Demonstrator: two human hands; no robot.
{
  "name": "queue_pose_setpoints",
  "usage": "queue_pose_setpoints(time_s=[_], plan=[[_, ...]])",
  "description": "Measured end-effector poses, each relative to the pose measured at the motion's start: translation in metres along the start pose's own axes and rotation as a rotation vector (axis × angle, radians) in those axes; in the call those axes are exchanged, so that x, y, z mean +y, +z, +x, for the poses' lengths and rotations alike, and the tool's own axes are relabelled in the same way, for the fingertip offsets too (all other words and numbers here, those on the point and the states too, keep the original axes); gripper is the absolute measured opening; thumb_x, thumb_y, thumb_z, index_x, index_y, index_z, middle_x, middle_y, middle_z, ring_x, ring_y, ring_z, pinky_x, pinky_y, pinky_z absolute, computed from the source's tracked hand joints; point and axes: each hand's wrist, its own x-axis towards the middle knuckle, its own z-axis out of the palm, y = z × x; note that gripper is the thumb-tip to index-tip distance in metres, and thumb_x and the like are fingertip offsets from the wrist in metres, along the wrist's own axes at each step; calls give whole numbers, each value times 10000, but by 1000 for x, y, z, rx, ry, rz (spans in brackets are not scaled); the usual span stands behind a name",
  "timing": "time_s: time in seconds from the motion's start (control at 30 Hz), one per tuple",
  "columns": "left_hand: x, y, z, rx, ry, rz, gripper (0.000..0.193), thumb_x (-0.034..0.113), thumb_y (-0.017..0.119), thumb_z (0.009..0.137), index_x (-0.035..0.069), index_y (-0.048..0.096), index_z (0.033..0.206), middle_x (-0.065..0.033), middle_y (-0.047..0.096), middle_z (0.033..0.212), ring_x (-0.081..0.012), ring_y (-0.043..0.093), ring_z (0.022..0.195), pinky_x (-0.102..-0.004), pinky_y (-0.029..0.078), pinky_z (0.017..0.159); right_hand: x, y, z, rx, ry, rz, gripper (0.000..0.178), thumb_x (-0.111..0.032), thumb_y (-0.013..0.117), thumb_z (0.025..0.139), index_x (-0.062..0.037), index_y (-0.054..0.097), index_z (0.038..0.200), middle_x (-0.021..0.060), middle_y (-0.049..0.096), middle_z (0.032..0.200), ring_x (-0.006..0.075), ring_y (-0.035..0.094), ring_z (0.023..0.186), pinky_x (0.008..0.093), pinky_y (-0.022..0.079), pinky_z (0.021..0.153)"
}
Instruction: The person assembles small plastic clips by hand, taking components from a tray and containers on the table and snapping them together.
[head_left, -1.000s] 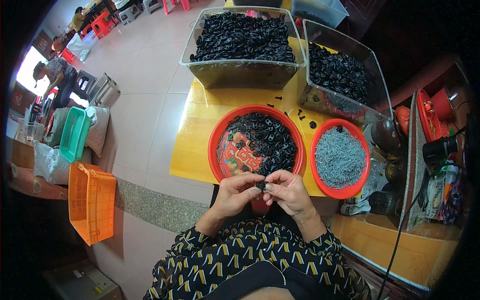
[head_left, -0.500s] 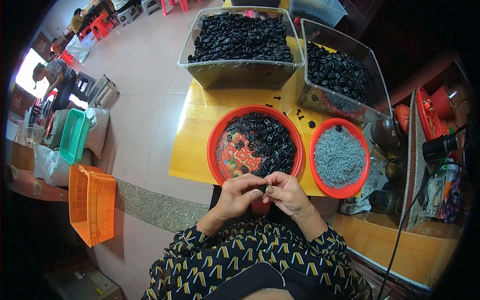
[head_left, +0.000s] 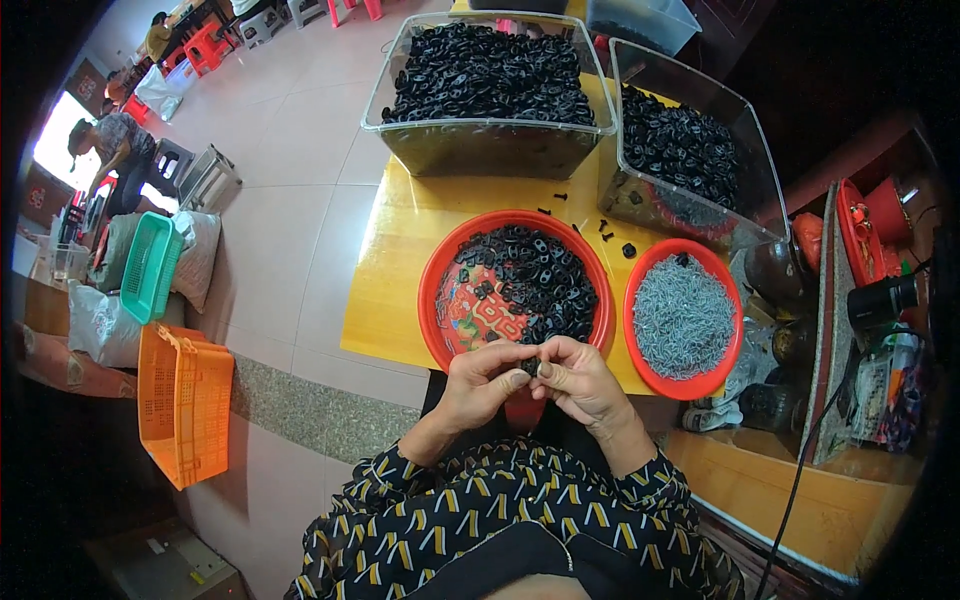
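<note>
My left hand (head_left: 485, 385) and my right hand (head_left: 583, 385) meet at the near rim of a round red tray (head_left: 430, 325). Both are closed in a pinch on one small black plastic piece (head_left: 529, 367), mostly covered by the fingers. Many black oval plastic parts with holes (head_left: 545, 270) lie heaped in the tray, thickest at its right and far side. To the right, a smaller red tray (head_left: 738, 345) holds a pile of silvery screws (head_left: 685, 320), with a black bit on top.
Two clear bins, one at the back (head_left: 490, 150) and one at the back right (head_left: 700, 205), hold black parts. Loose black pieces (head_left: 607, 232) lie on the yellow table (head_left: 385, 300). An orange crate (head_left: 185, 410) and a green basket (head_left: 150, 270) stand left. A person (head_left: 125, 150) bends over far left.
My hands have shifted slightly, and the fingertips have turned a little around the black piece, showing more of it. The whole view has moved slightly.
</note>
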Motion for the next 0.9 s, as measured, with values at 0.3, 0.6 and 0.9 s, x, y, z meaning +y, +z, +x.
queue_pose_setpoints(time_s=[0.3, 0.6, 0.9], plan=[[2, -2, -6, 29, -180, -240, 278, -14, 543, 781, -32, 525, 1058, -50, 538, 876, -90, 547, 755, -196, 461, 630, -5, 14, -3, 112, 36, -27, 109, -80, 527, 825, -8, 511, 904, 42, 551, 753, 117, 567, 645, 223, 497, 572], [-6, 0, -14, 84, -174, -239, 286, -13, 554, 779, -26, 525, 1063, -30, 533, 840, -78, 525, 710, -202, 442, 628, -4, 22, -1, 130, 25, -301, 103, -84, 522, 823, 8, 510, 868, 45, 542, 704, 96, 543, 566, 198, 470, 485], [-7, -1, -15, 110, -293, -452, 272, 6, 563, 786, -18, 526, 1055, -22, 545, 785, -78, 520, 682, -199, 438, 610, 4, 18, 0, 88, 13, -146, 101, -80, 517, 829, 7, 506, 878, 55, 545, 729, 104, 546, 587, 206, 479, 502]])
